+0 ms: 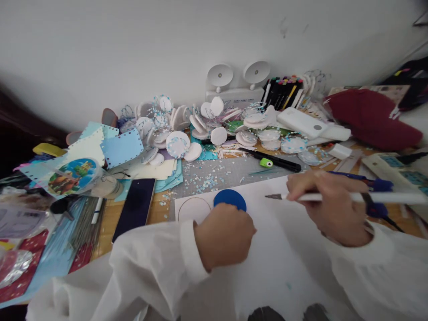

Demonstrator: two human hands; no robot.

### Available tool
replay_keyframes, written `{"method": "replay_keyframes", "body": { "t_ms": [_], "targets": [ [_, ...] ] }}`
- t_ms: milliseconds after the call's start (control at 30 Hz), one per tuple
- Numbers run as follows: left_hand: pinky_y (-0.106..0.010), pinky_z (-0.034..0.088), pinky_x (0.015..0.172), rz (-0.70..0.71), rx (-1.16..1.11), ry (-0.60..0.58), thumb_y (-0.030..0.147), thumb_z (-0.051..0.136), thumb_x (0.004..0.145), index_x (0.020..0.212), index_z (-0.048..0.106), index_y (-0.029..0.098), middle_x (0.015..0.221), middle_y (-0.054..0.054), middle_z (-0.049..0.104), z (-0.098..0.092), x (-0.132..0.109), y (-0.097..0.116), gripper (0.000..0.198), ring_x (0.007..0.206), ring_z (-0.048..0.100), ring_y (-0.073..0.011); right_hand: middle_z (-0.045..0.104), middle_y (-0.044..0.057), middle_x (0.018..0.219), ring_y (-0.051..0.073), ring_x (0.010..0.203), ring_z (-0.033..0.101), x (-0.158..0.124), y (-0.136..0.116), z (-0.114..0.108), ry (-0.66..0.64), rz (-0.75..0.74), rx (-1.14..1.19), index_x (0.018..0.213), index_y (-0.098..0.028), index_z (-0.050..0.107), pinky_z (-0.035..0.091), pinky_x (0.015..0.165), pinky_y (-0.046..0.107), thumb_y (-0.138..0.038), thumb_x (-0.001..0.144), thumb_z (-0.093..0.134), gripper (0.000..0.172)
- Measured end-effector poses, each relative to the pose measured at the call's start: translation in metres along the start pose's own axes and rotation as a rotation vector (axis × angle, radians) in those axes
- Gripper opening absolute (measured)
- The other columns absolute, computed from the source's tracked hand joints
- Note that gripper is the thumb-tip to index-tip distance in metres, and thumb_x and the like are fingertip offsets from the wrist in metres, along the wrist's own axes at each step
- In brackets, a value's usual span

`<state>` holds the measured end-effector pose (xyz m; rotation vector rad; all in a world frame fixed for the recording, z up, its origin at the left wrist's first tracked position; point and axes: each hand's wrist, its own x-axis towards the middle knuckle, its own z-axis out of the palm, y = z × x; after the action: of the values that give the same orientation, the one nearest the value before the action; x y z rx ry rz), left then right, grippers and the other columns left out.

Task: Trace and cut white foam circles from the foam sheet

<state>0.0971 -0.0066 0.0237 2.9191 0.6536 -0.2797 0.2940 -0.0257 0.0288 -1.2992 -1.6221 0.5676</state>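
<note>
My left hand point(225, 234) is closed like a fist over the near edge of a flat blue disc point(230, 198), pressing it on white paper point(267, 267); its fingertips are hidden. Left of the disc, a circle outline point(192, 208) is drawn on the paper, partly covered by that hand. Closed around a white marker point(310, 196) with a dark tip, my right hand point(334, 205) is held over the paper's right side. The marker lies nearly level, tip pointing left toward the disc but apart from it.
Behind the paper are many round white padded pieces point(177, 143), blue scraps point(203, 183) and a black cutter point(274, 159). On the left are a phone point(135, 205) and a lidded cup point(107, 186). A blue glue gun point(377, 209) lies at the right, near a dark red cap point(368, 116).
</note>
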Motion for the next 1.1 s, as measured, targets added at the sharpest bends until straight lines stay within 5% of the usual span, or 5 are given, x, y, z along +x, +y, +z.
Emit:
{"method": "replay_keyframes", "body": {
  "t_ms": [67, 200, 500, 767, 1100],
  "targets": [
    [-0.045, 0.055, 0.072, -0.035, 0.162, 0.096, 0.024, 0.045, 0.09, 0.111, 0.063, -0.004, 0.101, -0.03, 0.067, 0.019, -0.004, 0.015, 0.04, 0.095, 0.068, -0.037, 0.059, 0.005, 0.056, 0.016, 0.054, 0.054, 0.02, 0.0, 0.021, 0.029, 0.039, 0.049, 0.056, -0.023, 0.058, 0.039, 0.043, 0.028, -0.049, 0.095, 0.036, 0.052],
    [-0.051, 0.054, 0.079, -0.077, 0.336, 0.254, 0.019, 0.045, 0.087, 0.115, 0.057, -0.012, 0.11, -0.038, 0.06, 0.046, -0.008, 0.03, 0.043, 0.104, 0.064, -0.041, 0.056, 0.001, 0.047, 0.011, 0.046, 0.051, 0.051, 0.001, 0.079, -0.268, 0.094, 0.186, 0.047, -0.019, 0.056, 0.04, 0.047, 0.025, -0.055, 0.091, 0.042, 0.058],
    [-0.053, 0.056, 0.067, -0.055, 0.315, 0.298, 0.016, 0.039, 0.088, 0.114, 0.061, -0.009, 0.109, -0.035, 0.062, 0.041, -0.006, 0.031, 0.042, 0.104, 0.063, -0.0445, 0.058, 0.001, 0.045, 0.01, 0.045, 0.053, 0.059, 0.002, 0.14, -0.86, 0.077, -0.128, 0.047, -0.017, 0.058, 0.038, 0.055, 0.024, -0.04, 0.093, 0.043, 0.053],
    [-0.05, 0.057, 0.068, -0.042, 0.344, 0.276, 0.019, 0.041, 0.088, 0.114, 0.06, -0.011, 0.107, -0.037, 0.063, 0.042, -0.006, 0.03, 0.044, 0.1, 0.065, -0.0425, 0.056, 0.003, 0.047, 0.014, 0.05, 0.052, 0.076, 0.009, 0.14, -0.641, 0.006, -0.406, 0.048, -0.019, 0.053, 0.033, 0.056, 0.028, -0.044, 0.094, 0.041, 0.054],
    [-0.043, 0.058, 0.08, -0.149, 0.184, 0.47, 0.025, 0.044, 0.093, 0.108, 0.059, -0.007, 0.109, -0.034, 0.063, 0.062, -0.01, 0.022, 0.039, 0.106, 0.065, -0.0361, 0.068, 0.006, 0.1, 0.017, 0.09, 0.062, 0.056, 0.035, 0.06, -0.396, -0.266, -0.172, 0.102, -0.019, 0.063, 0.046, 0.079, 0.028, -0.034, 0.094, 0.047, 0.023]
  ]
}}
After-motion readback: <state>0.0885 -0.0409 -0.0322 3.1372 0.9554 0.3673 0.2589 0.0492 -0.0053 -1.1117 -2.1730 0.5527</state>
